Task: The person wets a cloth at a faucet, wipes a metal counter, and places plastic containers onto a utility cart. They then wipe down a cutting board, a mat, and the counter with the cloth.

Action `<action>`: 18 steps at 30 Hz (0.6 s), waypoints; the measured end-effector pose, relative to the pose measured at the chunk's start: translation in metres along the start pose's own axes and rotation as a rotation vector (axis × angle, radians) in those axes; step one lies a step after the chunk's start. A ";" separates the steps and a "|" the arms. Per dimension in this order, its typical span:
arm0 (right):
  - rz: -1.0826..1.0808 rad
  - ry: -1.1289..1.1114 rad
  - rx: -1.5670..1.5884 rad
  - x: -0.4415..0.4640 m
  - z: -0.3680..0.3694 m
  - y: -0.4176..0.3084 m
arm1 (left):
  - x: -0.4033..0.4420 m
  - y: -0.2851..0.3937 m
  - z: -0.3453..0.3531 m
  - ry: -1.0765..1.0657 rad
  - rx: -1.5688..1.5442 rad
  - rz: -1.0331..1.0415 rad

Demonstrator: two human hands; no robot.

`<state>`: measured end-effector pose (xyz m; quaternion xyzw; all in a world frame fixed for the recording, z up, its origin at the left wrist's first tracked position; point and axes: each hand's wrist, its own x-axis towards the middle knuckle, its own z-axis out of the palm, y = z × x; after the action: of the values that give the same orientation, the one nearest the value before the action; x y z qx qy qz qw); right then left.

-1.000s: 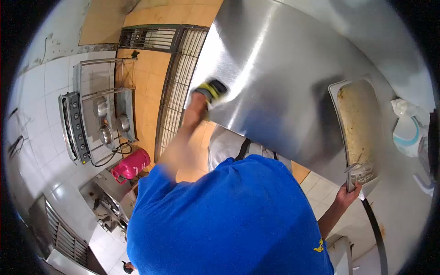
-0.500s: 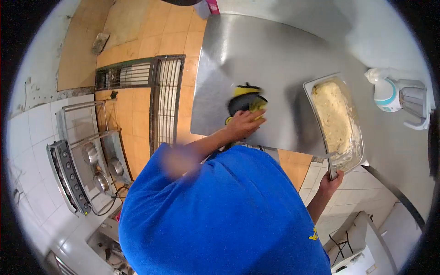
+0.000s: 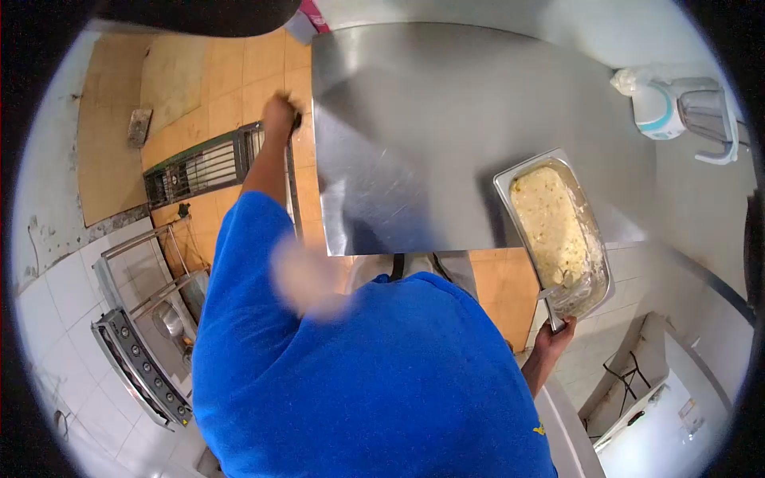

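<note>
My left hand is out past the left edge of the steel table, over the orange-tiled floor. It is blurred; its fingers look closed round something dark, mostly hidden. My right hand grips the near end of a deep metal pan, which is tilted and partly overhangs the table's front edge. Pale yellow, lumpy food fills most of the pan. A metal utensil lies at its near end, where smears coat the wall.
A white and blue appliance with a clear jug stands at the back right. Pots and a row of burner knobs are at left. A floor grate lies beyond the table, and a white unit is at lower right.
My left hand has swung left and away, off the table; the black and yellow item seen at it is no longer recognisable. My right hand still holds the pan, now lower left in view.
</note>
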<state>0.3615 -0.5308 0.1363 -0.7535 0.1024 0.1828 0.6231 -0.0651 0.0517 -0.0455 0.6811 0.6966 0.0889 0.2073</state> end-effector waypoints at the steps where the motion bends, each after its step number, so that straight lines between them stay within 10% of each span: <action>1: -0.217 -0.016 -0.294 0.008 -0.013 0.011 | -0.033 -0.010 -0.013 0.133 0.131 -0.152; 3: 0.179 0.039 0.346 0.009 0.000 -0.001 | -0.074 -0.035 -0.017 0.328 -0.090 -0.306; 6: 0.256 0.061 0.362 0.016 0.008 -0.009 | -0.118 0.014 -0.027 0.699 -0.368 0.094; 8: 0.278 0.020 0.411 0.000 0.010 -0.017 | -0.155 0.061 -0.049 0.235 -0.719 0.292; 9: 0.288 0.003 0.445 0.004 0.011 -0.016 | -0.165 0.087 -0.035 0.056 -0.268 0.421; 10: 0.296 -0.011 0.483 0.004 0.015 -0.017 | -0.166 0.103 0.008 0.027 -0.744 0.548; 11: 0.284 -0.033 0.477 0.009 0.014 -0.015 | -0.157 0.136 0.011 0.015 0.126 1.042; 12: 0.274 -0.051 0.469 0.017 0.005 -0.011 | -0.161 0.167 0.014 -0.310 -0.332 1.017; 13: 0.266 -0.065 0.459 0.028 -0.008 -0.005 | -0.157 0.189 0.027 -0.003 0.017 1.233; 16: 0.166 -0.032 0.328 0.029 -0.005 -0.012 | -0.101 0.196 0.052 -0.047 0.256 0.725; 18: 0.163 -0.025 0.324 0.040 -0.016 -0.005 | -0.040 0.127 0.036 0.268 0.227 0.813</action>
<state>0.4022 -0.5419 0.1274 -0.6300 0.1839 0.2232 0.7207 0.0652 0.0133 -0.0195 0.9006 0.3982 0.1737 -0.0131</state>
